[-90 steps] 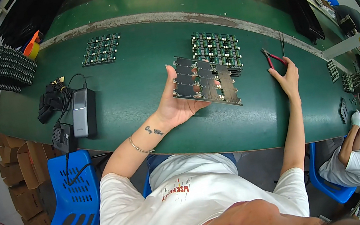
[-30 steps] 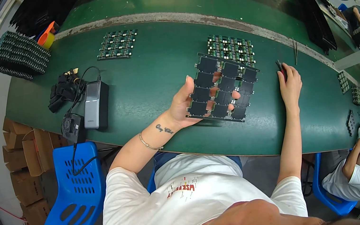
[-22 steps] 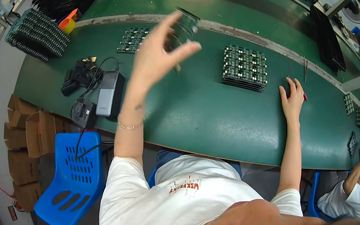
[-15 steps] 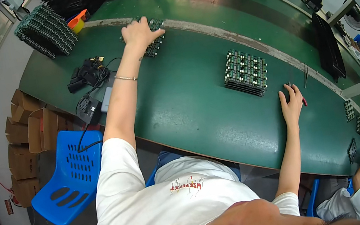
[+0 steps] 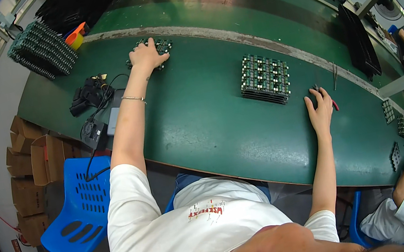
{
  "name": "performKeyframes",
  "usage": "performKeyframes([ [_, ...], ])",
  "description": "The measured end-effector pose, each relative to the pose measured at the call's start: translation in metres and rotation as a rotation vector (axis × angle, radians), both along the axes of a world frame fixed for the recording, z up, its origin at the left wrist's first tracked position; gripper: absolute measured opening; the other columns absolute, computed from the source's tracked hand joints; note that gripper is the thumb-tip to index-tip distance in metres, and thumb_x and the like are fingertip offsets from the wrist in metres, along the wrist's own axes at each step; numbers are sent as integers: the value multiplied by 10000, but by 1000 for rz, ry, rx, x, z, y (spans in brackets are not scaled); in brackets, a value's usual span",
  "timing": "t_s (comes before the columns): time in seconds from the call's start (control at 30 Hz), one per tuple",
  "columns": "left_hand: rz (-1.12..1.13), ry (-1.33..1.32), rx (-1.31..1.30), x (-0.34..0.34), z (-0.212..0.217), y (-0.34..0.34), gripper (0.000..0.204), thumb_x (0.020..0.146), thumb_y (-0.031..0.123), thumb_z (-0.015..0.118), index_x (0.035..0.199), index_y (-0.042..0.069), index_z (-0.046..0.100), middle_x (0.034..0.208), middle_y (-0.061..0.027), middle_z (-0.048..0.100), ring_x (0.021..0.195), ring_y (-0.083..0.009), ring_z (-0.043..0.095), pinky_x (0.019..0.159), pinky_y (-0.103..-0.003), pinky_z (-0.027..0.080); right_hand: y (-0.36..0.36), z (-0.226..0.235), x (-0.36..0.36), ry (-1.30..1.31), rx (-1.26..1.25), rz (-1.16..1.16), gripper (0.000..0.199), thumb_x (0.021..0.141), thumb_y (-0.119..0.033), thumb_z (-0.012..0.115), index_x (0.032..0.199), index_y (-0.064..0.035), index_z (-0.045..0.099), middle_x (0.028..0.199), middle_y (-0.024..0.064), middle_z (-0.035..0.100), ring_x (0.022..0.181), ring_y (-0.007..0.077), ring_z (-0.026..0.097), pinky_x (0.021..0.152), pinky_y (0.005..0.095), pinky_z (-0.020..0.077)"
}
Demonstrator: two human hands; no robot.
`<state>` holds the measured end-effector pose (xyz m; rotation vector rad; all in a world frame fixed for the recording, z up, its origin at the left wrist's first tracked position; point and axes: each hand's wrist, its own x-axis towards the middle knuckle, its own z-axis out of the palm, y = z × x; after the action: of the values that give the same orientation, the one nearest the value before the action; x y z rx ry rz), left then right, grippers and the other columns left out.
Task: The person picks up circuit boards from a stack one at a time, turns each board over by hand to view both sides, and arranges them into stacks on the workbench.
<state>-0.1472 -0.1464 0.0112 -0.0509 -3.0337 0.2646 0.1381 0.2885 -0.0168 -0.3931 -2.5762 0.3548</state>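
Note:
At the far left of the table my left hand (image 5: 147, 56) lies over green circuit boards (image 5: 164, 44). Its fingers are spread and its thumb points right; the hand covers much of the boards. My right hand (image 5: 321, 114) rests on the table to the right, fingers apart. Small pliers with a red handle (image 5: 336, 105) lie partly hidden beneath it, the dark tip showing by the fingertips. Between my hands, closer to the right one, sits a neat stack of circuit boards (image 5: 264, 78). Metal tweezers (image 5: 335, 76) lie just beyond my right hand.
A tall stack of boards (image 5: 41, 50) stands at the far left beside a yellow and orange tape roll (image 5: 74, 39). Black cables and an adapter (image 5: 94, 131) lie at the left edge, above a blue chair (image 5: 79, 212). A co-worker (image 5: 399, 215) sits at the right.
The whole view has shifted slightly, with the table's far left sitting lower and further left. Both hands stay in about the same places relative to the boards and pliers.

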Motion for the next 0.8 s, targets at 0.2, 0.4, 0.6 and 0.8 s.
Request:
performKeyframes([
  [0.2,-203,94,76,42,39,38,932,649,742,551,1322,118,388,1170,-190,535,1014,-318,557,826,-429,421,3,-2,1,13,23,-4,325,823,-254,610,1112,-107,586,1266,137,462,1159,293,448,947,390,355],
  [0.4,-1043,-165,498,99,49,137,1061,597,595,710,1413,114,233,1407,-100,358,1249,-286,392,1001,-465,314,1,-6,2,1,61,-24,329,831,-253,600,1121,-99,585,1259,135,475,1145,296,459,951,371,357],
  [0.6,-1068,-352,556,113,55,163,1140,545,444,799,1434,115,165,1388,-141,340,1275,-314,334,1070,-455,250,-7,9,0,187,16,2,350,832,-252,598,1132,-73,567,1210,129,505,1096,269,486,911,365,386],
  [0.8,-1186,-61,720,143,52,137,1140,548,399,815,1437,123,157,1328,-151,355,1235,-342,352,1068,-502,240,-59,69,-3,159,-853,385,361,885,-177,533,1208,-17,517,1112,106,572,944,174,552,809,270,437],
])
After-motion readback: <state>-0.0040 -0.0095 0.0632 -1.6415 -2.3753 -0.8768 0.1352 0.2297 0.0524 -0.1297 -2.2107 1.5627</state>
